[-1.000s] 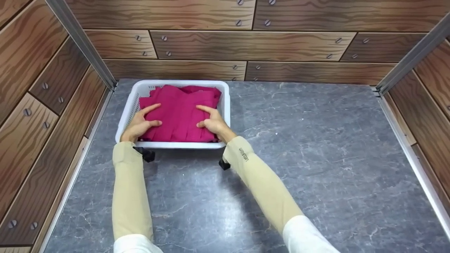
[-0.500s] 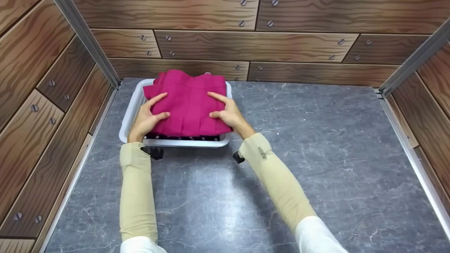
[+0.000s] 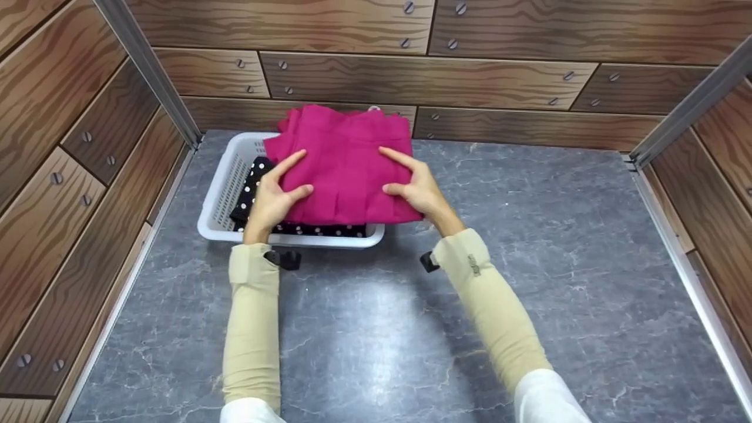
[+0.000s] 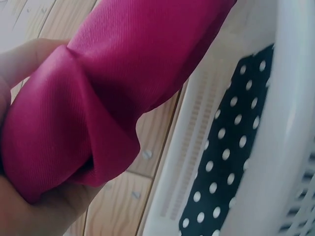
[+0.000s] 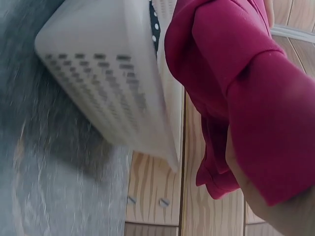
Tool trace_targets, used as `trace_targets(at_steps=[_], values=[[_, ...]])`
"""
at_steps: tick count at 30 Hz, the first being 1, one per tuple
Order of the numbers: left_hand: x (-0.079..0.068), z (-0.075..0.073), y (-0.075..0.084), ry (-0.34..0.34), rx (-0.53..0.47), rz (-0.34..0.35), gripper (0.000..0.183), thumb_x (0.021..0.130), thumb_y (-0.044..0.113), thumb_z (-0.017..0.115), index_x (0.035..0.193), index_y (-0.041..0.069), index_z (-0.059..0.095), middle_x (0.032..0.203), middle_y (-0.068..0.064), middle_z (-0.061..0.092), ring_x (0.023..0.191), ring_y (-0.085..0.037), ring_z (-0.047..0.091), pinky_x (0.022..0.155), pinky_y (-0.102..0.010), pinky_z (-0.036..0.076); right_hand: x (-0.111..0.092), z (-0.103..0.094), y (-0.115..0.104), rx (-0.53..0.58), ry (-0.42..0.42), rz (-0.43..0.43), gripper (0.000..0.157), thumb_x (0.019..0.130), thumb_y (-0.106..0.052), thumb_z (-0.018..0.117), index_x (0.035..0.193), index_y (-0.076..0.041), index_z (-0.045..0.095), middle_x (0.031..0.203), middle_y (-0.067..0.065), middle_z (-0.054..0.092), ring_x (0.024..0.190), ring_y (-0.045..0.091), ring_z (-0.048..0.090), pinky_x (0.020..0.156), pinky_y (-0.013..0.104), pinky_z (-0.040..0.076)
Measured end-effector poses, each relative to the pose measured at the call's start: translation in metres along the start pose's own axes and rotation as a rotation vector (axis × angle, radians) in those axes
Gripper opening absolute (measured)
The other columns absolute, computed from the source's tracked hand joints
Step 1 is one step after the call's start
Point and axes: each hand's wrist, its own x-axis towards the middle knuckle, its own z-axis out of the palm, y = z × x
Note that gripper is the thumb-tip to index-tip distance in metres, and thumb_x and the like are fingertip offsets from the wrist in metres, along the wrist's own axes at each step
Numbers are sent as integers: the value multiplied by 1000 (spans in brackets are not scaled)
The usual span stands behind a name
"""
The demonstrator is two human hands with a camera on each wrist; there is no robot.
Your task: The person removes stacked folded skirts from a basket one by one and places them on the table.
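Note:
Between my two hands is a folded magenta garment [image 3: 346,170], lifted over a white plastic basket [image 3: 214,200]. My left hand [image 3: 273,197] grips its left side, thumb and index finger on top and the other fingers hidden beneath. On the opposite side my right hand [image 3: 417,188] holds it the same way. The left wrist view shows the magenta cloth [image 4: 123,64] bunched in the left hand, clear above the basket rim. Inside the basket lies black cloth with white dots [image 3: 252,182], partly covered by the garment in the head view. In the right wrist view the cloth [image 5: 275,123] hangs beside the basket's perforated wall [image 5: 93,83].
The basket stands on a grey marbled surface [image 3: 558,264] near the back left corner. Wood-patterned panels [image 3: 499,82] rise at the back and both sides, with metal strips [image 3: 687,235] along the edges. Small black devices [image 3: 430,262] sit at the wrists.
Both hands have raised the magenta garment out of the basket and moved it to the right. The dotted black cloth underneath has come into view, while the basket has stayed in place.

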Motion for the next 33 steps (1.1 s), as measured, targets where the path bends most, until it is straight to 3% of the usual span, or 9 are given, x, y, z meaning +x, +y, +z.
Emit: trace_targets(at_steps=[10,19,26,33], values=[[1,41,5,-6,47,-2,67,82,-1,76,145,16,59,144,-21,53,119,-37,59,98,-46,50,-18,-35,3,-70,56,-37,68,76,19,68,141,1,57,143,18,55,106,23,57,86,24,49],[5,74,10,1,96,62,65,82,3,78,143,17,61,141,-18,58,119,-32,59,101,-42,47,-29,-66,3,-101,83,-79,69,74,21,68,140,4,57,142,21,56,104,15,57,87,21,48],[11,100,14,-5,95,84,65,81,3,79,142,20,63,141,-16,59,121,-29,59,102,-39,46,-34,-90,5,-120,130,-37,70,75,20,68,142,1,56,143,18,55,107,19,55,87,22,47],[20,125,16,-60,133,89,66,83,3,79,144,20,61,141,-20,58,122,-32,59,103,-40,46,-38,-114,13,-164,176,7,71,77,20,68,143,0,55,146,16,53,115,21,50,91,21,44]])
